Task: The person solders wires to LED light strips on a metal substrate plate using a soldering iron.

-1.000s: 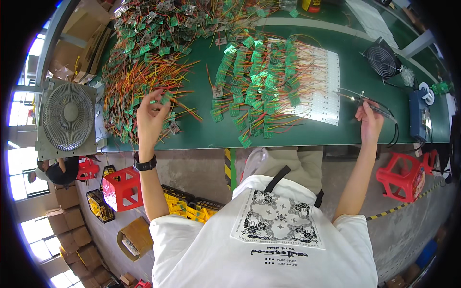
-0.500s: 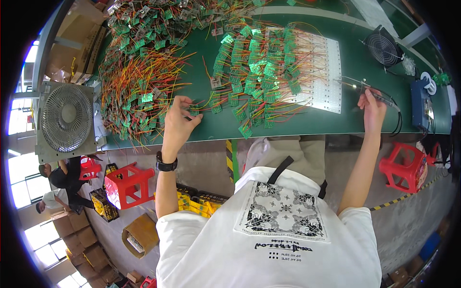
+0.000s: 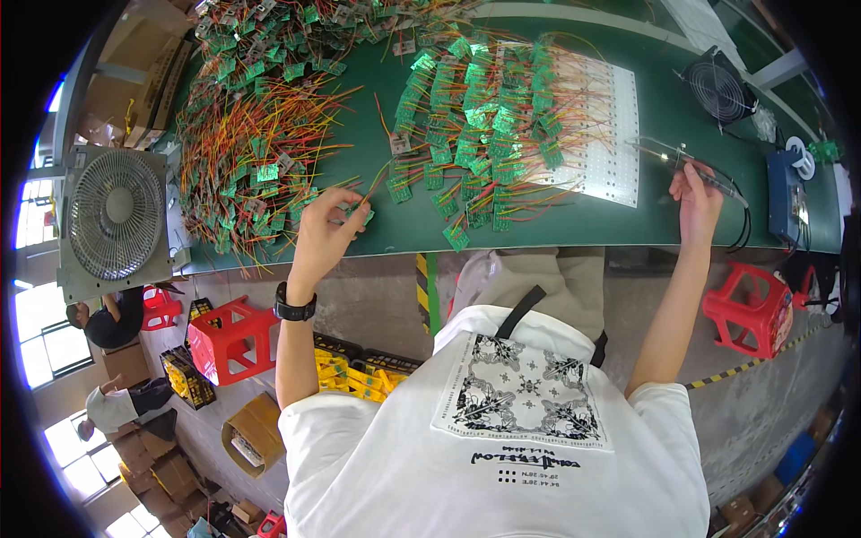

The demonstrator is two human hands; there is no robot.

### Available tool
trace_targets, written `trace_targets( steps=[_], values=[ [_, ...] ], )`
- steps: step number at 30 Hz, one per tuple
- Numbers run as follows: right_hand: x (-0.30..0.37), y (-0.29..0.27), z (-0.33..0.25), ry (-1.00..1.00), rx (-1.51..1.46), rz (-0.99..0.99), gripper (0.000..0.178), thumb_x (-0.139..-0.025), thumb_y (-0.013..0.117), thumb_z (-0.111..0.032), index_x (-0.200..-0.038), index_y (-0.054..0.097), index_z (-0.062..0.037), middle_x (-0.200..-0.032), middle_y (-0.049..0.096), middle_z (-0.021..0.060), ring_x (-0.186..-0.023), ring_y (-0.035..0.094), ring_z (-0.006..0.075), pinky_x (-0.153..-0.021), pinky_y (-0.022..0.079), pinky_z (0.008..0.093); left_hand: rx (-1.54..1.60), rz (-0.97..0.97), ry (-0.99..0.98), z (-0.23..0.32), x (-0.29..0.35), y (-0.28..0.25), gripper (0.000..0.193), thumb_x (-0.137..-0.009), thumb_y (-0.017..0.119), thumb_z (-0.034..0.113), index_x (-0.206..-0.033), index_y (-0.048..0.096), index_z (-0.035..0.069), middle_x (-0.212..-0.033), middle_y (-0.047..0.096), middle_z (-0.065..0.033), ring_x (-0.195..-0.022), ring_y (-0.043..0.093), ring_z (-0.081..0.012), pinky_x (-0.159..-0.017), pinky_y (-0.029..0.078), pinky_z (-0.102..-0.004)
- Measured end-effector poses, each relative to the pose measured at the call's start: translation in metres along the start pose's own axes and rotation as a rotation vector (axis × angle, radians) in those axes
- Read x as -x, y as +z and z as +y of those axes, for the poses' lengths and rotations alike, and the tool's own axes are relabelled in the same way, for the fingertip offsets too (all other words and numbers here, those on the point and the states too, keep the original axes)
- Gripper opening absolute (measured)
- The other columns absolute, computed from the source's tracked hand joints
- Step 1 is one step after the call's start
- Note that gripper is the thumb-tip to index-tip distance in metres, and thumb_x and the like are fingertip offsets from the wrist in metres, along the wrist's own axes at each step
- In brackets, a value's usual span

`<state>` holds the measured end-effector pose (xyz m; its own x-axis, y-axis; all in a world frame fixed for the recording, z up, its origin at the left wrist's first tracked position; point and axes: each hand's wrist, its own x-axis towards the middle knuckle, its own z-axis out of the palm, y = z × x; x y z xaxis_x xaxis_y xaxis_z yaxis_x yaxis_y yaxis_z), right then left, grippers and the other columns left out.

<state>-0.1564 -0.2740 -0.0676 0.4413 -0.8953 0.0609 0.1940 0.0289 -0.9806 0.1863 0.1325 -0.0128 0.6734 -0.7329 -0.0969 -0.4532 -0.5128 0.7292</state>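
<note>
My left hand (image 3: 325, 229), a dark watch on its wrist, is at the table's front edge beside the wire pile. Its fingers are closed on a small green circuit board (image 3: 369, 217), mostly hidden by them; a thin wire runs up from there. Off to the right, my right hand (image 3: 696, 199) grips a soldering iron (image 3: 689, 160) with its tip pointing left toward a white perforated board (image 3: 619, 152). Rows of green circuit boards (image 3: 467, 143) with red and yellow wires lie between my hands, partly over the white board.
A tangled heap of wired circuit boards (image 3: 260, 143) covers the table's left side. A blue box with a white spool (image 3: 785, 193) and a black fan (image 3: 717, 87) stand at the right. A large fan (image 3: 118, 215) is at far left; red stools (image 3: 235, 341) flank me.
My left hand has shifted slightly and its thumb and fingers have closed round the circuit board beside it. My right hand and the soldering iron stay nearly still.
</note>
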Motion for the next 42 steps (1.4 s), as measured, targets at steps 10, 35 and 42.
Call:
trace_targets(
  steps=[10, 35, 42],
  values=[
    [0.002, 0.002, 0.0, 0.002, 0.016, 0.014, 0.024, -0.088, 0.063, -0.009, -0.108, 0.059, 0.0045, -0.075, 0.063, 0.0091, -0.058, 0.058, 0.0137, -0.052, 0.041, 0.0225, 0.463, 0.073, -0.033, 0.041, 0.005, 0.022, 0.023, -0.097, 0.053, 0.016, -0.102, 0.062, -0.005, -0.095, 0.071, -0.01, -0.078, 0.056, -0.0034, -0.077, 0.042, -0.0178],
    [0.001, 0.003, -0.003, 0.006, 0.04, 0.037, 0.023, -0.089, 0.064, -0.01, -0.106, 0.06, 0.0039, -0.073, 0.063, 0.0088, -0.056, 0.058, 0.0135, -0.049, 0.041, 0.0218, -0.076, -0.21, 0.794, 0.168, -0.103, 0.138, 0.013, -0.091, 0.055, 0.011, -0.087, 0.062, 0.0, -0.061, 0.061, -0.008, -0.054, 0.063, -0.0199, -0.053, 0.048, -0.0325],
    [0.001, 0.005, -0.003, 0.014, 0.06, 0.071, 0.022, -0.089, 0.062, -0.009, -0.106, 0.06, 0.0045, -0.074, 0.063, 0.0092, -0.056, 0.058, 0.0141, -0.05, 0.041, 0.0223, 0.414, -0.416, 0.717, 0.177, -0.125, 0.172, 0.018, -0.09, 0.054, 0.015, -0.084, 0.064, 0.002, -0.065, 0.062, -0.0124, -0.058, 0.061, -0.0293, -0.054, 0.048, -0.038]
  ],
)
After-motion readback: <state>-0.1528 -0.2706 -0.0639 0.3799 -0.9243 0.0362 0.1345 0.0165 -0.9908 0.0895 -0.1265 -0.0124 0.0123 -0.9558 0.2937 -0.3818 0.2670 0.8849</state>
